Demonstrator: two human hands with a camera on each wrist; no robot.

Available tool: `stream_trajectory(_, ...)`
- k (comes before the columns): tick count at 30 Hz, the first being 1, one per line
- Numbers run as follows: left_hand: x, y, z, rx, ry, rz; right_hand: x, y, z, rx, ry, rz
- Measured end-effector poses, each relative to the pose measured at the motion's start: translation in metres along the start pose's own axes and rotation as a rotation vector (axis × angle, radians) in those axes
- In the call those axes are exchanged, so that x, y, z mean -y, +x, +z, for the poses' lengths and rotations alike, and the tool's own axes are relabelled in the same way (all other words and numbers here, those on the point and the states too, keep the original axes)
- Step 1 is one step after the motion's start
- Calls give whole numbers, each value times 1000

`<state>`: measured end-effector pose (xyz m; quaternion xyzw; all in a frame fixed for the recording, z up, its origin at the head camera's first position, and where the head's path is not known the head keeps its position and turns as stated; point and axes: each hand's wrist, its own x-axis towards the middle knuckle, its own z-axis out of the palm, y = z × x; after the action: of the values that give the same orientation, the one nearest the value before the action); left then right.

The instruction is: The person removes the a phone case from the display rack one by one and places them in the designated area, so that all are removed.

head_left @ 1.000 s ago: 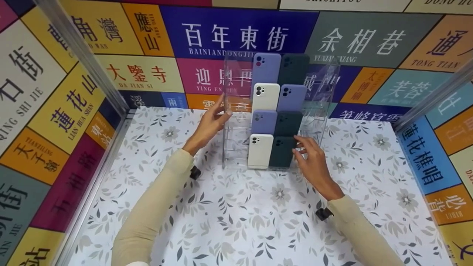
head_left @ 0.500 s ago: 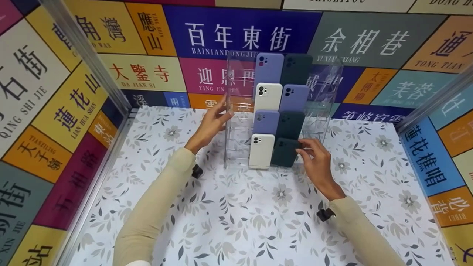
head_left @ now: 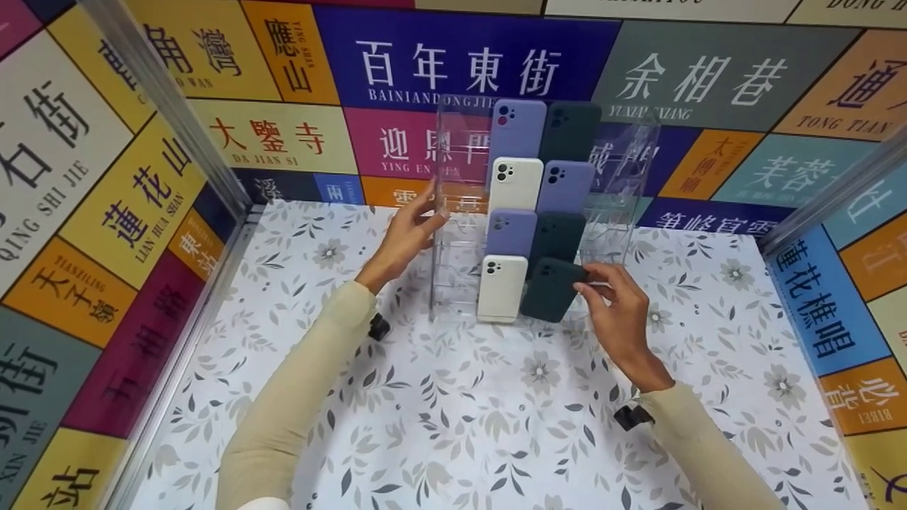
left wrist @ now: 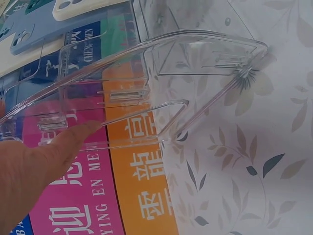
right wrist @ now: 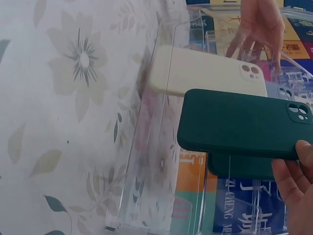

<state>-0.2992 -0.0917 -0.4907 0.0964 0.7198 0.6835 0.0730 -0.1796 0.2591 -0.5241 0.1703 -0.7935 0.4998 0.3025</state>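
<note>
Dark green case [head_left: 552, 289] tilted in right hand [head_left: 618, 312]; rack [head_left: 453, 212] in left hand [head_left: 404, 237]

Left hand [head_left: 404, 237] raised, fingers straight and pointing up, fingertips [left wrist: 73, 134] pressing flat. Right hand [head_left: 618, 308] lower, across from the left, fingers curled in a pinch, thumb [right wrist: 305, 152] on top. Both forearms in beige sleeves, reaching forward.

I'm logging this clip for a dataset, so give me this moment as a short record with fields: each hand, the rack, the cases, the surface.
left hand: fingers touch the left side of the clear rack
right hand: pinches the tilted dark green case at the bottom right slot
rack: transparent, upright, stepped tiers
other cases: white case beside it; purple, white and green ones above
surface: floral tablecloth
</note>
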Motion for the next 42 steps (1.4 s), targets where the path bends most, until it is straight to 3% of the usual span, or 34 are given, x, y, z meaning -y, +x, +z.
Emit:
stream_trajectory(14,-1,2,2,18,-63,16,13,-27,29,86,37,79)
stream_trajectory(27,-3,1,4,-4,-50,-2,21,-44,59,193,161,293)
stream_trajectory(34,-2,-1,7,-18,42,15,26,-47,71,217,200,394)
stream_trajectory(42,-5,-3,10,-42,55,31,24,-52,83,253,251,495)
